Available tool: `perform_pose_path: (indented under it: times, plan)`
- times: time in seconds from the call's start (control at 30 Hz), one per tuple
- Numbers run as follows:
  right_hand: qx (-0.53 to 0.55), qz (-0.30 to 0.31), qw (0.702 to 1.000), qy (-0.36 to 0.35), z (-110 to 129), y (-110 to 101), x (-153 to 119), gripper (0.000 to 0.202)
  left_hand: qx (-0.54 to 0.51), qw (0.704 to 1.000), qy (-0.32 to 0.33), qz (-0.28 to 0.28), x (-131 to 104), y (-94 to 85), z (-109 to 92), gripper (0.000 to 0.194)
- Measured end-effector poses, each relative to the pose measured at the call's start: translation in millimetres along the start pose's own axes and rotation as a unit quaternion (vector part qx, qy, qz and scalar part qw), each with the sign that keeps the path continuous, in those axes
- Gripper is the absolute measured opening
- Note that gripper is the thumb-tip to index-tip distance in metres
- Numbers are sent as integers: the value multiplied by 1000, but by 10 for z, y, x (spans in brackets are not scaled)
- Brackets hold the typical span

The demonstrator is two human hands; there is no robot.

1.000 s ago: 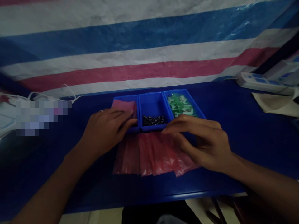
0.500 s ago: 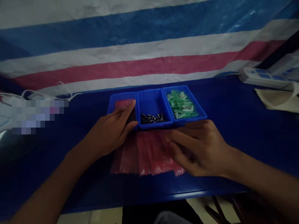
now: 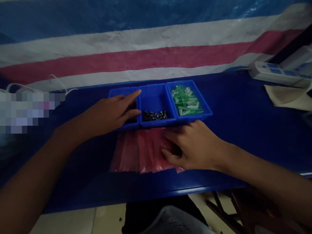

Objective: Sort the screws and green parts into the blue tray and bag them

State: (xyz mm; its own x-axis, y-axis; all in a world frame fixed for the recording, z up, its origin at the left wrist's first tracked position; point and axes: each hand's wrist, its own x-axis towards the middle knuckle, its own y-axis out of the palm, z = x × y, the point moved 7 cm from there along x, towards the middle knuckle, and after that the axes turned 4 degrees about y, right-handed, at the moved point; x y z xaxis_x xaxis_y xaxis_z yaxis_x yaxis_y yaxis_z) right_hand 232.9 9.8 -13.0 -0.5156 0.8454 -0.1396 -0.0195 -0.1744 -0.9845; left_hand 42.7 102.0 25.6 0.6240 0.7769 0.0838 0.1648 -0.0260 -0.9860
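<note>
Three blue bins stand joined in a row on the table. My left hand (image 3: 109, 112) is over the left bin (image 3: 113, 91), thumb and forefinger apart; most of that bin's inside is hidden by it. Dark screws (image 3: 156, 115) lie at the near end of the middle bin (image 3: 156, 94). Green bags with pale parts (image 3: 186, 102) fill the right bin (image 3: 207, 113). Several red plastic bags (image 3: 143, 151) lie overlapping in front of the bins. My right hand (image 3: 190, 144) rests on their right part, thumb and fingers apart, with nothing seen lifted between them.
A white power strip (image 3: 275, 73) and a beige cloth or paper piece (image 3: 285, 96) are at the right. White cables (image 3: 58, 81) and a blurred-out item lie at the left. Behind the table (image 3: 231, 104) hangs a striped sheet (image 3: 146, 58). A dark stool is below right.
The view has shifted, so the bins sit a little higher and to the left. My left hand now covers more of the left bin, and the red piece seen there is hidden. My right hand's fingers have spread.
</note>
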Motion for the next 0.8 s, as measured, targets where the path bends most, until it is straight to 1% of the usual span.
perform_pose_path:
  times: [0.07,0.1,0.13,0.17,0.23,0.3,0.33,0.37,0.4,0.43,0.47,0.5,0.53,0.57,0.6,0.63,0.67,0.7,0.73,0.77,0.8]
  plan:
    - [23,29,999,18,-5,20,16,31,-53,998,30,30,-10,7,-17,80]
    - [35,32,999,23,-11,24,20,28,-77,995,39,44,-21,10,-12,85]
    - [46,30,998,29,-23,28,22,26,-96,994,38,45,-32,1,13,90]
    - [57,21,998,34,-39,27,20,24,-107,993,34,44,-43,-7,46,95]
    - [92,-15,995,38,-86,-9,6,20,-117,992,25,40,-69,-23,109,102]
    - [183,-47,982,24,-132,-78,-18,21,-109,994,23,11,-108,-88,128,99]
    - [252,-54,966,6,-147,-120,-30,25,-98,995,26,-21,-140,-157,109,93]
    - [327,-60,943,-16,-158,-175,-42,29,-84,994,28,-63,-183,-243,69,86]
    - [398,-72,914,-36,-176,-239,-54,33,-69,991,30,-115,-241,-341,7,74]
    - [456,-95,884,-48,-206,-311,-66,36,-63,982,38,-172,-314,-440,-84,60]
    - [501,-129,854,-51,-248,-381,-81,37,-71,974,37,-212,-386,-500,-178,47]
    - [536,-169,825,-49,-294,-436,-99,38,-93,961,44,-258,-464,-552,-289,31]
    - [564,-206,799,-45,-330,-469,-119,36,-142,948,36,-283,-523,-555,-375,23]
    - [584,-228,778,-46,-339,-475,-133,32,-217,941,56,-253,-532,-479,-502,25]
    - [595,-235,766,-56,-315,-464,-141,27,-301,930,85,-196,-520,-364,-648,33]
    - [596,-234,764,-77,-267,-449,-147,24,-364,916,88,-143,-506,-242,-759,39]
    - [584,-233,771,-102,-205,-437,-157,23,-416,898,98,-106,-496,-146,-859,43]
    - [561,-234,784,-126,-144,-429,-171,23,-456,881,90,-86,-482,-68,-909,46]
    - [531,-240,800,-145,-96,-425,-188,24,-483,868,70,-86,-466,-14,-906,46]
    - [504,-252,812,-154,-73,-428,-204,26,-500,859,48,-99,-449,15,-869,46]
    - [486,-269,816,-157,-76,-440,-220,25,-505,855,22,-119,-435,25,-799,46]
